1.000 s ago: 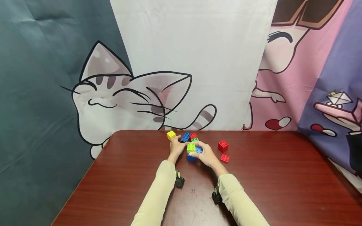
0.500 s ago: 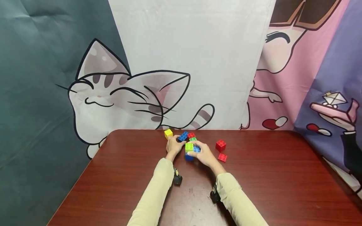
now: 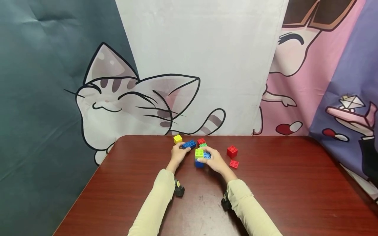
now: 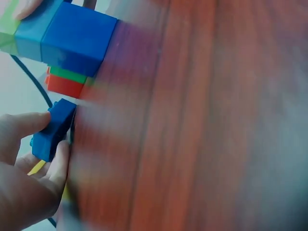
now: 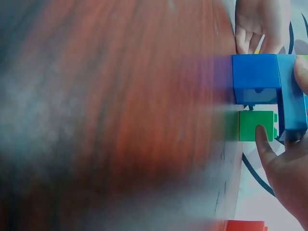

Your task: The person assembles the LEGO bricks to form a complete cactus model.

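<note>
My left hand pinches a dark blue eight-stud toy brick between thumb and fingers; the left wrist view shows this brick gripped at one end, close to the tabletop. With its thumb and fingers, my right hand holds a small stack. The stack has a dark blue brick at the bottom, a lighter blue brick jutting sideways above it, and a lime green brick on top. In the right wrist view, one right fingertip overlaps a green brick behind the stack.
A yellow brick sits at the table's back edge, beyond my left hand. Behind the stack is a red brick. Right of my right hand lie a taller red brick and a flat red brick. A printed cloth hangs behind the table.
My left hand has moved left, and the blue brick in it has swung round and shifted away from the red brick. My right hand and the stack stay nearly in place.
</note>
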Demonstrator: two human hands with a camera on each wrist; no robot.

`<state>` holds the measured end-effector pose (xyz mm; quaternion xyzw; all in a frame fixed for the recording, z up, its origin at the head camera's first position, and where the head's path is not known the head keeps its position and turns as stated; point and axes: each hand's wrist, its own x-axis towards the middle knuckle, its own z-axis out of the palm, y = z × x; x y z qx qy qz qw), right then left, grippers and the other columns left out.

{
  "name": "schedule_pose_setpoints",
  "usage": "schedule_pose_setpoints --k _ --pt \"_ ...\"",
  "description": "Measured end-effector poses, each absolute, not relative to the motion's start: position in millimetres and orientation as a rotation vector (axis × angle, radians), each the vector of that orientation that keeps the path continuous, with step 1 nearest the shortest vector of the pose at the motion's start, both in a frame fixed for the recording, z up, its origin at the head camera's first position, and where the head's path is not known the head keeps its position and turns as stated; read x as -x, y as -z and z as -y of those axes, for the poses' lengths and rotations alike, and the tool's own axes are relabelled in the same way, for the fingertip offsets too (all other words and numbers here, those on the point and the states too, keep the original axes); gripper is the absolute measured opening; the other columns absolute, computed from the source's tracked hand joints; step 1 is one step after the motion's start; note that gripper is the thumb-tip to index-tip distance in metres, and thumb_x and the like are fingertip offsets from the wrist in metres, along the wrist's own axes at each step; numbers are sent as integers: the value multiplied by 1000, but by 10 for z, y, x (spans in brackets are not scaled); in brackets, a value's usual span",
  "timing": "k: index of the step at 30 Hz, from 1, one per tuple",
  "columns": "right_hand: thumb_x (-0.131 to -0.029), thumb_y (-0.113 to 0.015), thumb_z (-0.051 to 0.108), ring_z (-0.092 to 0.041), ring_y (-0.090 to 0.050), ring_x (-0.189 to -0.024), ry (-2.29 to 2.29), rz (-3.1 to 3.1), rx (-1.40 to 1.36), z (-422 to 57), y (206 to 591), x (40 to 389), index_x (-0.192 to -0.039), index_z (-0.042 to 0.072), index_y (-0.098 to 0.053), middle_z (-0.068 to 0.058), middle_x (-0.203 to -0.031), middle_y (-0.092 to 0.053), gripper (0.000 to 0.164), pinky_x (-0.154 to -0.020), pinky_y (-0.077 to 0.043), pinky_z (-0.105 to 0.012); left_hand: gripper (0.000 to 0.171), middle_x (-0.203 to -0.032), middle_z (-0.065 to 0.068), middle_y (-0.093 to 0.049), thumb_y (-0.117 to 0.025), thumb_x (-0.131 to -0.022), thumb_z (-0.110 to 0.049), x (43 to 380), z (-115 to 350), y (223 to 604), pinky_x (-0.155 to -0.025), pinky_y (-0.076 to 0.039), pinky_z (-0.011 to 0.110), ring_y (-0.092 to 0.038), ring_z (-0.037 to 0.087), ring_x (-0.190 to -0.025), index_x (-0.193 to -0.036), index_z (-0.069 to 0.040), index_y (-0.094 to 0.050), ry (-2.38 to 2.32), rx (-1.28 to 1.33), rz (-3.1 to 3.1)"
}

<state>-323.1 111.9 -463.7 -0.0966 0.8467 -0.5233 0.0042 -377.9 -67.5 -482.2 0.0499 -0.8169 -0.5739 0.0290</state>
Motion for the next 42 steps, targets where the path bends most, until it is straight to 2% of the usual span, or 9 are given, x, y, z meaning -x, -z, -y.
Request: schedule_pose_setpoints --k 8,11,15,19,22,28,33,38,42 --pt "-86 -73 17 -29 -55 -108 1626 -2633 265 -1130 4647 3249 -133 9 -56 -16 -124 -61 51 -98 -45 -48 39 -119 29 -64 -66 -92 -9 3682 818 4711 -85 -59 39 -72 23 -89 -127 6 -55 2173 -20 2305" --pt "-86 -73 18 -29 -55 -109 1617 -2629 250 -1118 4657 3243 -134 10 -55 -16 -125 -61 52 -99 -45 -48 40 -120 30 -63 -65 -93 -10 3598 858 4664 -85 -59 39 -72 27 -90 -128 6 -54 2243 29 2260" --pt "-86 -73 17 -29 -55 -109 1633 -2621 249 -1117 4662 3239 -134 10 -56 -16 -125 -61 52 -99 -45 -49 43 -125 30 -61 -62 -94 -10 3502 897 4595 -85 -59 36 -73 22 -89 -133 5 -51 2310 79 2203" --pt "-85 -73 16 -29 -56 -108 1647 -2624 252 -1127 4666 3236 -132 9 -57 -16 -123 -62 50 -98 -46 -48 44 -126 28 -61 -60 -95 -10 3435 919 4532 -87 -59 35 -71 12 -84 -135 4 -49 2387 133 2138" --pt "-85 -74 16 -28 -56 -107 1652 -2623 253 -1129 4670 3235 -131 8 -58 -16 -122 -63 50 -97 -47 -47 42 -120 22 -66 -59 -96 -10 3389 915 4494 -87 -59 35 -71 12 -84 -134 3 -50 2448 172 2090" --pt "-84 -74 17 -26 -57 -104 1661 -2619 264 -1134 4669 3238 -129 8 -60 -14 -120 -64 48 -96 -47 -45 37 -102 3 -69 -57 -96 -8 3307 853 4452 -85 -59 34 -70 23 -91 -130 4 -51 2522 256 2045" --pt "-84 -75 18 -26 -56 -104 1657 -2628 256 -1146 4670 3238 -129 6 -59 -15 -120 -64 49 -96 -47 -46 36 -92 -7 -68 -56 -96 -10 3280 798 4459 -80 -57 29 -67 14 -83 -129 5 -51 2540 277 2073" --pt "-85 -75 20 -24 -57 -103 1657 -2613 277 -1146 4684 3247 -130 4 -58 -15 -122 -63 51 -95 -47 -41 39 -83 -12 -67 -55 -97 -11 3276 786 4481 -68 -49 21 -64 14 -80 -132 6 -49 2545 280 2100" --pt "-85 -75 20 -23 -58 -98 1651 -2618 291 -1149 4693 3257 -130 3 -58 -16 -121 -64 50 -87 -48 -33 45 -82 -11 -66 -54 -97 -11 3287 785 4490 -65 -46 19 -63 13 -79 -137 7 -45 2573 311 2085"
